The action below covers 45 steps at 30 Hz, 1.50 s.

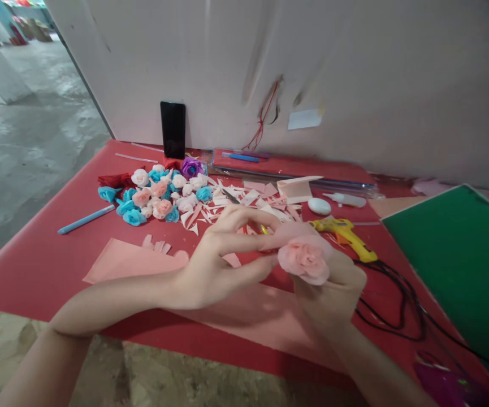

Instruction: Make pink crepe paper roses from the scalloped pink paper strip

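Item: one layered, pale pink, rose-shaped paper flower (pixel 306 259), held above the front of a red-covered tabletop (pixel 57 249).

Right hand (pixel 333 299): grasping the flower from beneath and behind, fingers curled, bloom turned up toward the viewer.

Left hand (pixel 210 260): extended from the left, thumb and fingers bent, tips touching the flower's outer petals; the view is a little blurred there, so whether they pinch a petal or only steady it cannot be told.

Below the hands: one large flat sheet of pink paper (pixel 261 316); to its left, one smaller pink paper sheet (pixel 121 263).

Beyond the left hand: a heap of pale pink and white paper offcuts (pixel 248 198); left of these, a cluster of white, pink and blue paper roses (pixel 159 195), with one purple paper rose (pixel 192 167) at its back edge.

Behind the cluster: one black smartphone (pixel 173 130), propped upright against the pale wall (pixel 210 73).

Right side: one yellow glue gun (pixel 350 237) with black cord (pixel 397 328); one green rectangular board (pixel 460 265).
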Each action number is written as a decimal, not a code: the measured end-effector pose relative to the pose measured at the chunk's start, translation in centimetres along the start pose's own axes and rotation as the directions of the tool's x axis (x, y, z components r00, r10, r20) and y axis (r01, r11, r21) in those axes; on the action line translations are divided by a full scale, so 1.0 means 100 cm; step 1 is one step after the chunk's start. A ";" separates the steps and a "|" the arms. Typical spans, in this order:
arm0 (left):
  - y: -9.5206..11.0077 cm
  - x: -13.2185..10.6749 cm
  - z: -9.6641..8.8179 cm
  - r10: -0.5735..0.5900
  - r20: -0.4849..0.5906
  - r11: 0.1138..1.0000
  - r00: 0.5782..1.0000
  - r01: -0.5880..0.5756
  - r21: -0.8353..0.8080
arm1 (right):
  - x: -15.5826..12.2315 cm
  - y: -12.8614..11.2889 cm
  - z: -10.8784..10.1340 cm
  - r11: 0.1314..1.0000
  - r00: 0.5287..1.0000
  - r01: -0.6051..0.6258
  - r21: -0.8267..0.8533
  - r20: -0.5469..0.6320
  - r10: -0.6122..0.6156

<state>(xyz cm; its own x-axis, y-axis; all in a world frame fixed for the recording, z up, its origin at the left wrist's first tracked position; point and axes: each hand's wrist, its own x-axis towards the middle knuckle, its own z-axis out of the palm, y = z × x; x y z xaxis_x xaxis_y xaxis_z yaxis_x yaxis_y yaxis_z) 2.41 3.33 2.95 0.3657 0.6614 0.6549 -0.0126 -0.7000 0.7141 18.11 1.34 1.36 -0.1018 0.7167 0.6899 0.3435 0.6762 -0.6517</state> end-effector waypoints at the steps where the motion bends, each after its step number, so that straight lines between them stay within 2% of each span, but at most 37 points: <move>1: 0.000 0.000 0.000 0.007 -0.006 1.000 1.000 -0.007 0.013 | 0.000 -0.001 0.000 1.000 1.000 0.011 0.000 -0.010 -0.011; 13: -0.004 0.001 0.001 0.051 -0.026 0.996 0.998 -0.049 0.073 | -0.002 -0.003 0.004 0.987 0.987 0.144 -0.068 -0.059 -0.148; 21: -0.006 0.002 0.001 0.020 -0.054 0.998 0.998 -0.023 -0.056 | 0.004 -0.010 0.004 0.985 0.986 0.160 -0.071 -0.039 -0.163; 23: -0.005 0.002 0.000 -0.022 -0.052 0.994 0.998 0.016 -0.107 | 0.004 -0.011 0.004 0.988 0.990 0.135 -0.068 -0.041 -0.138; 26: -0.003 0.002 -0.002 -0.102 -0.030 0.983 0.994 0.097 -0.155 | 0.002 -0.013 0.005 0.999 0.995 -0.019 -0.040 -0.099 0.015; 28: -0.002 0.002 -0.003 -0.130 -0.011 0.978 0.991 0.126 -0.164 | 0.002 -0.013 0.007 0.992 0.979 -0.120 0.036 -0.165 0.124; 30: -0.002 0.003 -0.004 -0.134 -0.005 0.979 0.991 0.132 -0.156 | 0.001 -0.013 0.009 0.979 0.960 -0.163 0.120 -0.211 0.186; 33: -0.002 0.004 -0.004 -0.157 -0.007 0.977 0.988 0.154 -0.146 | 0.001 -0.014 0.009 0.974 0.963 -0.161 0.157 -0.191 0.190; 41: 0.000 0.005 -0.005 -0.280 0.033 0.940 0.959 0.281 -0.195 | 0.003 -0.014 0.005 0.995 0.990 -0.086 0.052 -0.108 0.091; 45: 0.001 0.006 -0.005 -0.337 0.071 0.911 0.939 0.344 -0.230 | 0.005 -0.015 0.003 0.986 0.991 -0.124 0.112 -0.035 0.129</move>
<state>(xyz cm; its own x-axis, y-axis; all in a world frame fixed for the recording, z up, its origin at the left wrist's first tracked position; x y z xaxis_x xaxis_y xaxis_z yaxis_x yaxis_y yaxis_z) 2.16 3.76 3.54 0.4133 0.8377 0.3571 -0.0998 -0.3481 0.9321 17.27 0.73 2.65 -0.0238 0.7914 0.6108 0.2464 0.5968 -0.7636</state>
